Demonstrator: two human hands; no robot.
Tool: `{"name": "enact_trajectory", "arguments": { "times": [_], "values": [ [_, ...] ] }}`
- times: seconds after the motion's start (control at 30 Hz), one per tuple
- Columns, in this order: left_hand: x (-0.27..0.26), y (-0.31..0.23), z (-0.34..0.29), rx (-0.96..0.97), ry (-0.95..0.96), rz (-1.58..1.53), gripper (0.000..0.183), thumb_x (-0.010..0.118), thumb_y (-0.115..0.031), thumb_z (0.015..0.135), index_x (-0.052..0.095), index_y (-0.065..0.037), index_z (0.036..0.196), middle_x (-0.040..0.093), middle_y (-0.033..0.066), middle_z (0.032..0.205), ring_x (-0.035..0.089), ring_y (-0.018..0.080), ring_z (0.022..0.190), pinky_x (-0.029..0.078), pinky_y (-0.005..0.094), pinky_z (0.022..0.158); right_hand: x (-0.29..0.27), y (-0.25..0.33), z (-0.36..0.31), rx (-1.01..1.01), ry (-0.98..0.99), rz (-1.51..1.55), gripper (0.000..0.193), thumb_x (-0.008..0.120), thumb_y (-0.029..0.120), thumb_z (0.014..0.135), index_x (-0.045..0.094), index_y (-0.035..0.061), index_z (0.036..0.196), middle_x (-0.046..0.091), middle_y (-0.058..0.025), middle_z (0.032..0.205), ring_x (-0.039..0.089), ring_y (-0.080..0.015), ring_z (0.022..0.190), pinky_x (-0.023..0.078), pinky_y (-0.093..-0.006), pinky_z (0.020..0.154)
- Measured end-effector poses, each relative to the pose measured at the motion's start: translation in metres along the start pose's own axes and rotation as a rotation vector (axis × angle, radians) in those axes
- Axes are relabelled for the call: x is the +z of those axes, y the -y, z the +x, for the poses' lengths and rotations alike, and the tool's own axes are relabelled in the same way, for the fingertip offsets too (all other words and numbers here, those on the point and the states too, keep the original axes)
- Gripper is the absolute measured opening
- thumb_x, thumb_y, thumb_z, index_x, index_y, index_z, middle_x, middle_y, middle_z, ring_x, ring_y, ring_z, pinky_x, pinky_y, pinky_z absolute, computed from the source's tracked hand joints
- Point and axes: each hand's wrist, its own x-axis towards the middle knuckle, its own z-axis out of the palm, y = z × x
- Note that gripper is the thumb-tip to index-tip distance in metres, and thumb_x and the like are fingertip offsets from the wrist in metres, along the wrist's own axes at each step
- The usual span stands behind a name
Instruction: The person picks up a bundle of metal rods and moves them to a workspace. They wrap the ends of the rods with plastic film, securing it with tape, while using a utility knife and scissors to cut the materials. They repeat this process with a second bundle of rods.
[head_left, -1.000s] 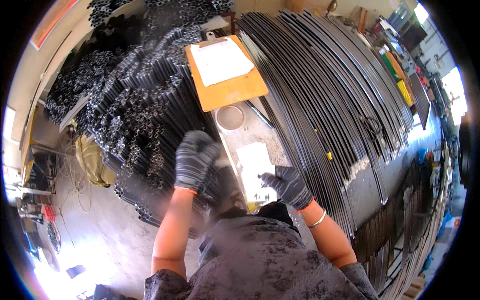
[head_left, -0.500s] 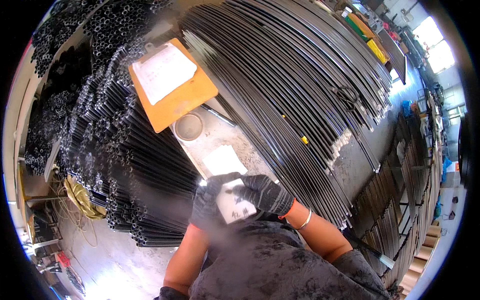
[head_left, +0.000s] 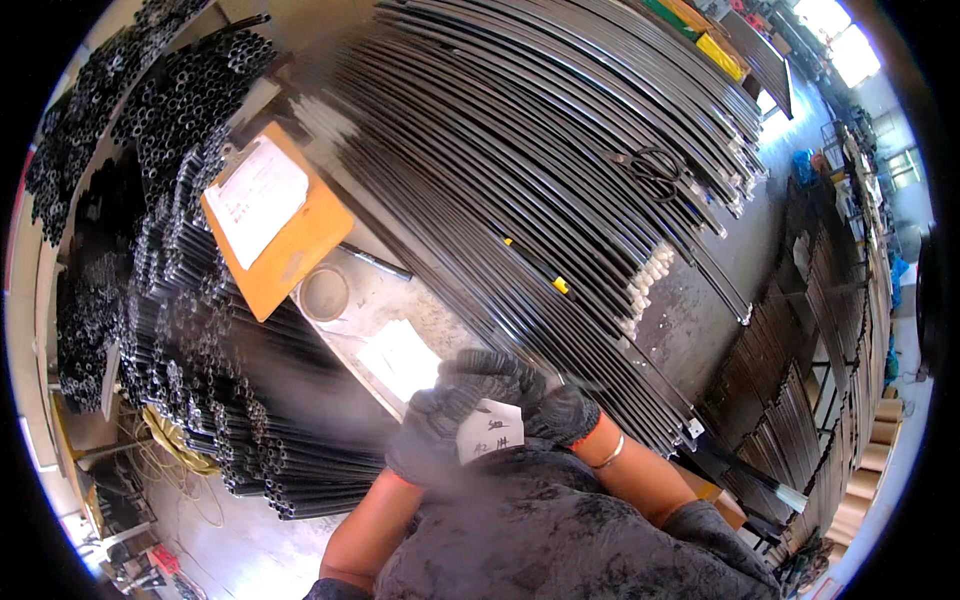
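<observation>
Both my hands wear dark knit gloves with orange cuffs and meet low in the middle, in front of my dark shirt. A small white paper slip [head_left: 490, 433] with handwritten marks is between them. My left hand [head_left: 430, 425] is closed on the slip's left side, partly smeared by a blurry patch. At its right edge my right hand [head_left: 562, 413] is also closed against the slip, its fingertips partly hidden. Just beyond the gloves lies a small stack of white paper slips [head_left: 399, 358] on a pale, dusty surface [head_left: 440, 300].
An orange clipboard [head_left: 315, 235] with a white sheet lies beyond, near a round shallow dish [head_left: 324, 292] and a dark pen-like rod [head_left: 376, 261]. Long dark metal bars [head_left: 480, 150] stretch to the right, with black-handled scissors [head_left: 655, 172] on them. Bundled tubes [head_left: 200, 390] fill the left.
The view has shifted, so the clipboard and dish sit further left and lower. My right hand has moved off the slip's face to its right edge, and the slip looks turned and more folded.
</observation>
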Motion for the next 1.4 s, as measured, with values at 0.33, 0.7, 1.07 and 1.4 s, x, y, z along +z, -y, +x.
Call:
{"name": "enact_trajectory", "arguments": {
  "times": [0.33,0.7,1.07,1.4],
  "values": [
    [0.026,0.050,0.024,-0.175,-0.021,-0.094,0.032,0.060,-0.006,0.086,0.053,-0.001,0.116,0.061,0.0107,0.105,0.059,0.0180,0.096,0.052,0.0317,0.082,-0.055,-0.010,-0.030,-0.168,-0.762,-1.236,0.031,0.055,0.018,0.085,0.059,0.0004,0.110,0.057,-0.0183,0.114,0.053,-0.0345,0.105,0.041,-0.0425,0.094],
    [0.051,0.103,0.052,-0.751,-0.084,-0.958,0.030,0.043,-0.017,0.094,0.054,-0.001,0.117,0.059,0.0154,0.113,0.058,0.0292,0.099,0.049,0.0401,0.088,-0.066,-0.027,-0.047,0.318,-0.792,-1.377,0.038,0.055,0.022,0.085,0.056,-0.0010,0.115,0.057,-0.0211,0.111,0.055,-0.0363,0.101,0.041,-0.0436,0.092],
    [0.062,0.097,0.061,-0.772,-0.179,-0.851,0.033,0.041,-0.022,0.096,0.051,-0.003,0.121,0.056,0.0167,0.118,0.054,0.0308,0.106,0.044,0.0438,0.094,-0.075,-0.014,-0.050,0.447,-0.684,-1.233,0.036,0.055,0.017,0.084,0.053,-0.0007,0.115,0.059,-0.0214,0.101,0.057,-0.0372,0.090,0.047,-0.0439,0.079],
    [0.059,0.137,0.060,-0.617,0.017,-0.917,0.038,0.044,-0.029,0.094,0.052,-0.002,0.120,0.057,0.0164,0.117,0.055,0.0320,0.104,0.044,0.0463,0.093,-0.096,-0.030,-0.058,0.572,-0.493,-1.060,0.027,0.053,0.021,0.090,0.059,0.0028,0.109,0.061,-0.0209,0.095,0.058,-0.0353,0.084,0.047,-0.0410,0.072]
  ]
}}
